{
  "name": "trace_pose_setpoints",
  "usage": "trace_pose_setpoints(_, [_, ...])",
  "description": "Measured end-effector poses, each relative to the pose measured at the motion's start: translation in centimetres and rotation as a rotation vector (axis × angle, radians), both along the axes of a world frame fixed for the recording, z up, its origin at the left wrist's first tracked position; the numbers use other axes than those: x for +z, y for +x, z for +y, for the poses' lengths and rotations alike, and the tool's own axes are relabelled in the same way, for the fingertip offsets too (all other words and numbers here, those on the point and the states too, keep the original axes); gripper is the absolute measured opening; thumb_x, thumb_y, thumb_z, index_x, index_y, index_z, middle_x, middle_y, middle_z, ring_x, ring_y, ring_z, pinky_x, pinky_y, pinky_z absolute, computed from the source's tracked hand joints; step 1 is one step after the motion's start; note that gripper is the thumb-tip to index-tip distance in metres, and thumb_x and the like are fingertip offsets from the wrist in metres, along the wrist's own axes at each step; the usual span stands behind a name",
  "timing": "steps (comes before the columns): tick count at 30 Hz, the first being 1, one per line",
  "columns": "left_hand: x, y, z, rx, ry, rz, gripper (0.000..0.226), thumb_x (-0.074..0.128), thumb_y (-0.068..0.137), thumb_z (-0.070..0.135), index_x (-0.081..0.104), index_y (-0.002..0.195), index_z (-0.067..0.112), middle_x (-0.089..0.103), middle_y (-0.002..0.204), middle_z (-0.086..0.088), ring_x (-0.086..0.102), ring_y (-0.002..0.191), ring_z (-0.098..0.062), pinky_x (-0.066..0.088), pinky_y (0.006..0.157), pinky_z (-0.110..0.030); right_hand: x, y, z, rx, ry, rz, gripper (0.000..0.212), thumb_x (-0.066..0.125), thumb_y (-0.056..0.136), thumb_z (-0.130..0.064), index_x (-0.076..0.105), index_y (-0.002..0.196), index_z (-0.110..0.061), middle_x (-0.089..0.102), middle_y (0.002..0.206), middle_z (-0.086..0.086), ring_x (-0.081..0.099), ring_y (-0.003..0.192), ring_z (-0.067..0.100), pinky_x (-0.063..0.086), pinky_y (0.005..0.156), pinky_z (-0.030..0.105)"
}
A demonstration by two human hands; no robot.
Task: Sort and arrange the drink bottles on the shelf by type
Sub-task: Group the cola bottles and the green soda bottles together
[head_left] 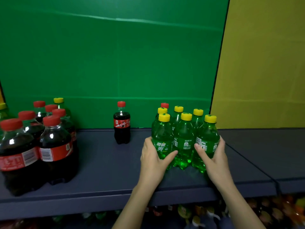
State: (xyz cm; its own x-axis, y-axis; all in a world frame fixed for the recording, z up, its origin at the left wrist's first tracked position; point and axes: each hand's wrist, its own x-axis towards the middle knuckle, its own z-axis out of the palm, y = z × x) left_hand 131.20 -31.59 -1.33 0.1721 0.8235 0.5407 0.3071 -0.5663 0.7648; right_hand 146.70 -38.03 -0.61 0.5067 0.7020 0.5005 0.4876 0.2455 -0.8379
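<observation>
Bottles of green soda with yellow caps stand bunched on the right half of the dark shelf, and both hands are pressed to that bunch. The left hand cups the near-left bottle, thumb laid across its lower body and fingers round its far side. The right hand does the same on the near-right bottle, thumb over the label and fingers curled behind. Neither hand lifts anything that I can see; they bracket the front row of three from either side, with a middle bottle caught between.

Behind the front row are more yellow caps, and one red cap pokes up at the far left corner of the bunch, so a cola seems to be mixed in there. A lone cola bottle stands apart mid-shelf, and the cola group crowds the left end, where a yellow cap shows at the back and another at the far left edge.

To square the green group well, I would press low on the bodies, evenly from both sides, and slide rather than squeeze, since pushing high could tip the middle bottle. The strays on each side look like they need swapping afterwards.
</observation>
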Motion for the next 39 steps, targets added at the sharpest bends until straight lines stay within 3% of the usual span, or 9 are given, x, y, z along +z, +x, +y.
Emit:
trace_pose_setpoints(4, [0.2, 0.5, 0.8, 0.017, -0.03, 0.005, 0.06, 0.075, 0.072, 0.04, 0.039, 0.114, 0.017, 0.04, 0.106, 0.007, 0.048, 0.11, -0.016, 0.041, 0.096, -0.033, 0.0, 0.5, 0.7, 0.009, -0.023, -0.001, 0.074, 0.061, 0.081, -0.039, 0.022, 0.141, -0.02, 0.045, 0.131, -0.006, 0.044, 0.123, 0.015, 0.034, 0.098, 0.028])
trace_pose_setpoints(8, [0.4, -0.1, 0.7, -0.024, -0.073, 0.03, 0.068, 0.073, 0.071, 0.048, 0.039, 0.121, 0.018, 0.045, 0.118, 0.006, 0.046, 0.114, -0.012, 0.041, 0.099, -0.033, 0.5, 0.6, 0.0, -0.071, -0.078, -0.058, 0.078, 0.059, 0.082, -0.044, 0.02, 0.145, -0.02, 0.028, 0.148, 0.0, 0.026, 0.137, 0.019, 0.026, 0.109, 0.038])
trace_pose_setpoints(10, [0.6, -1.1, 0.4, -0.053, -0.113, 0.034, 0.073, 0.07, 0.069, 0.055, 0.039, 0.126, 0.02, 0.046, 0.122, 0.009, 0.046, 0.115, -0.008, 0.04, 0.099, -0.03, 1.1, 0.0, -0.8, -0.16, 0.033, -0.119, 0.067, 0.061, 0.085, -0.034, 0.029, 0.141, -0.017, 0.032, 0.142, 0.0, 0.03, 0.133, 0.02, 0.027, 0.107, 0.035])
trace_pose_setpoints(13, [1.0, -3.3, 0.5, -0.053, -0.117, -0.039, 0.06, 0.061, 0.072, 0.063, 0.049, 0.114, 0.022, 0.052, 0.113, 0.01, 0.051, 0.106, -0.009, 0.042, 0.091, -0.026, 2.2, -1.7, -1.6, -0.221, 0.254, -0.219, 0.046, 0.06, 0.086, -0.027, 0.044, 0.127, -0.014, 0.038, 0.123, -0.009, 0.039, 0.12, 0.014, 0.028, 0.099, 0.026])
trace_pose_setpoints(17, [1.5, -6.3, 2.8, 0.048, -0.04, -0.145, 0.028, 0.062, 0.084, 0.039, 0.058, 0.098, 0.015, 0.059, 0.101, 0.001, 0.055, 0.092, -0.014, 0.044, 0.079, -0.027, 4.6, -3.7, -0.9, -0.083, 0.322, -0.269, 0.026, 0.054, 0.087, -0.02, 0.05, 0.113, -0.022, 0.05, 0.114, -0.007, 0.049, 0.108, 0.008, 0.037, 0.091, 0.013])
trace_pose_setpoints(20, [2.4, -7.9, 5.4, 0.13, -0.01, -0.147, 0.02, 0.064, 0.085, 0.025, 0.053, 0.098, 0.014, 0.056, 0.098, -0.004, 0.053, 0.089, -0.018, 0.042, 0.076, -0.027, 7.6, -5.0, 1.0, 0.05, 0.277, -0.324, 0.02, 0.055, 0.091, -0.01, 0.054, 0.108, -0.021, 0.058, 0.108, -0.001, 0.055, 0.1, 0.003, 0.041, 0.083, 0.005])
trace_pose_setpoints(27, [5.1, -7.5, 10.4, 0.243, 0.035, -0.118, 0.058, 0.069, 0.079, 0.017, 0.037, 0.124, 0.0, 0.039, 0.127, -0.015, 0.035, 0.122, -0.028, 0.028, 0.106, -0.034, 15.2, -4.0, 7.6, 0.104, -0.057, -0.554, 0.023, 0.055, 0.091, -0.013, 0.056, 0.114, -0.012, 0.06, 0.111, 0.001, 0.054, 0.101, 0.012, 0.039, 0.089, 0.019])
trace_pose_setpoints(34, [5.8, -6.4, 14.3, 0.232, -0.039, -0.139, 0.078, 0.075, 0.074, 0.017, 0.027, 0.133, 0.0, 0.036, 0.136, -0.016, 0.036, 0.126, -0.03, 0.03, 0.107, -0.037, 18.7, -0.4, 13.2, 0.228, -0.655, -0.776, 0.043, 0.058, 0.09, -0.027, 0.049, 0.128, -0.009, 0.053, 0.129, 0.006, 0.049, 0.119, 0.019, 0.035, 0.101, 0.028])
trace_pose_setpoints(39, [4.7, -5.9, 16.1, 0.233, -0.127, -0.179, 0.071, 0.078, 0.071, 0.013, 0.035, 0.126, 0.006, 0.047, 0.127, -0.014, 0.048, 0.114, -0.03, 0.039, 0.099, -0.036, 18.7, 2.2, 16.6, 0.464, -0.928, -0.79, 0.028, 0.057, 0.09, -0.021, 0.054, 0.118, -0.018, 0.056, 0.123, 0.001, 0.051, 0.109, 0.011, 0.041, 0.095, 0.025])
